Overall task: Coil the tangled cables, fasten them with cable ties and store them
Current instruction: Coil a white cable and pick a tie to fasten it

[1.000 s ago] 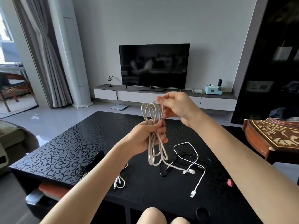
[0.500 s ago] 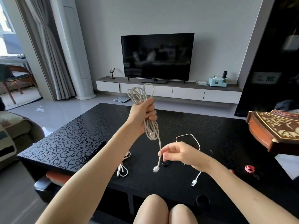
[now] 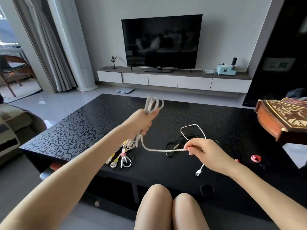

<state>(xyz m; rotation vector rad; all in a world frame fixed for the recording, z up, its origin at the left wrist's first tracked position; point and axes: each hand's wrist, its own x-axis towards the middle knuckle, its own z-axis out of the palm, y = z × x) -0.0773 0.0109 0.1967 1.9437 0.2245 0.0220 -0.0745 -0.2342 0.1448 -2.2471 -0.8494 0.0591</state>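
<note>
White cable, wound into several loops, stands up out of a person's left hand above a black patterned coffee table. The fingers of that hand are curled tight round the middle of the coil, though motion blur softens them. One loose strand runs from under the fist in a low arc across to the right hand, which pinches it between thumb and fingertips, the other fingers curled in beneath.

Below the left wrist, small white cable bundles lie on the table, bound with pink and yellow ties. Between the two hands a black cable lies loose, and beside it a thin white cable ends in a USB plug near the table's front edge. A pink roll sits well to the right.

Beyond the table a dark television stands on a low white cabinet. A pale sign on the dark panel at right is too blurred to read.
</note>
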